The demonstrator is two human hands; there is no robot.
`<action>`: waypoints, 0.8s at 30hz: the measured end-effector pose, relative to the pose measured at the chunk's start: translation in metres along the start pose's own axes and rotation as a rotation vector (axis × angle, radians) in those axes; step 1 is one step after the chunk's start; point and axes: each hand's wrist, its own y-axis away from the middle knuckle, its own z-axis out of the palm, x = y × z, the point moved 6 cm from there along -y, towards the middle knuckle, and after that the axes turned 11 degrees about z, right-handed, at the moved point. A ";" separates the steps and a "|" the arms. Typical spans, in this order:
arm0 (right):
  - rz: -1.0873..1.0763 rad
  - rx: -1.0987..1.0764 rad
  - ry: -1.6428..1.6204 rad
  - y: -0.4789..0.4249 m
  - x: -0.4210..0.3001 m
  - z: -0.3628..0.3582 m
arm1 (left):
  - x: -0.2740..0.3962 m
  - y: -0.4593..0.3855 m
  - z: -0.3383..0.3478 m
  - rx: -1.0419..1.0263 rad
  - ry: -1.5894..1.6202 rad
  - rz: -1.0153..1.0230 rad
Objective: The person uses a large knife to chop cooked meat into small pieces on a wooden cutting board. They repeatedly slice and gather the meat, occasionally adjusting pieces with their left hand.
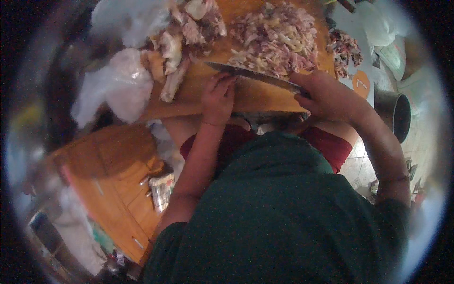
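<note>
My right hand (321, 92) grips the dark handle of a long kitchen knife (253, 74) whose blade points left across the wooden table. With bent fingers, my left hand (218, 99) is at the blade's near edge, close to its tip; whether it pinches the blade or something small is unclear. Just beyond the knife lies a large heap of chopped, pinkish pale meat (280, 39). Larger pieces of what looks like poultry (172, 53) rest left of the heap, including a long pale piece (173, 83) near my left hand.
Translucent plastic bags (124, 83) sit at the table's left. To the right are a pile of dark scraps (344, 53), an orange disc (361, 84) and a metal pot (400, 115). A wooden cabinet (110, 177) stands at my left, and my legs are under the table edge (262, 105).
</note>
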 end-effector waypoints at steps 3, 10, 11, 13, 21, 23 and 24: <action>-0.082 0.099 -0.039 -0.013 -0.003 0.014 | 0.001 -0.002 -0.002 -0.007 -0.031 0.016; -0.105 0.049 -0.077 -0.060 -0.023 0.035 | 0.001 -0.006 -0.005 -0.006 0.066 -0.014; -0.092 0.044 -0.092 -0.057 -0.025 0.032 | 0.002 -0.008 -0.006 -0.009 0.063 -0.007; -0.059 0.084 -0.051 -0.043 -0.010 0.024 | 0.004 -0.011 -0.007 -0.007 0.057 0.004; 0.001 0.001 -0.062 0.007 -0.003 -0.002 | -0.005 -0.001 -0.001 0.056 0.068 -0.085; -0.028 0.012 -0.033 0.002 -0.005 -0.002 | -0.004 0.000 -0.002 0.044 0.035 -0.052; -0.046 0.026 -0.014 -0.001 -0.006 -0.001 | -0.005 -0.003 -0.002 0.039 0.014 -0.012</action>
